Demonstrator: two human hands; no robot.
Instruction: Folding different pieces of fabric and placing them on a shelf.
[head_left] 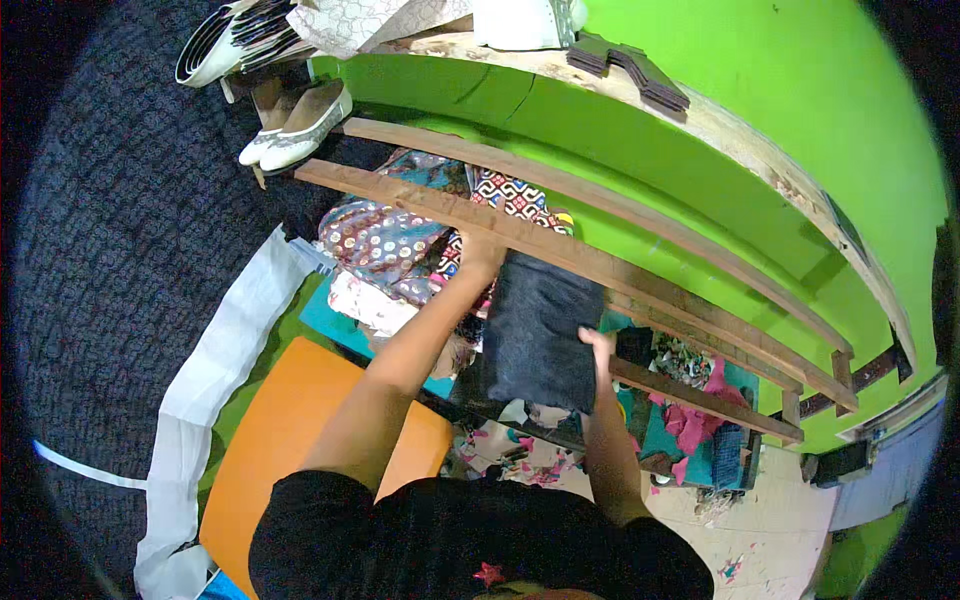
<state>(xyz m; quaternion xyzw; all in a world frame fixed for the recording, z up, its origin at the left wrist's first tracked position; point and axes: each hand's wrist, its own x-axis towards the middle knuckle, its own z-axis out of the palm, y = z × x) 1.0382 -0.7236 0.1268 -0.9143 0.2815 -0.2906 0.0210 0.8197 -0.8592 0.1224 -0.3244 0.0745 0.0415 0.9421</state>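
The dark cloth [535, 335], a folded piece of blue-grey textured fabric, is held between both hands on the lower level of a wooden rack, beneath the front slat [560, 250]. The left hand [480, 252] is placed at the cloth's far upper corner, partly tucked under the slat; it appears to be closed on the edge, but the fingers are hidden. The right hand [600, 345] is pressed against the near right edge, fingers curled over the fold, apparently gripping it.

For a clean result, it is judged that both edges should be kept level and the fold kept tight, so that the cloth is not snagged on the slat or dragged across the patterned fabrics [385, 245] stacked just to its left. Both hands should be moved together; a one-sided pull would likely skew the piece.

The cloth appears as a flat rectangle, matte, uniformly dark, with a fine weave and no print. Its right edge lies near scattered pink and teal scraps [690, 415]. An orange panel [290, 430] lies below the left forearm.
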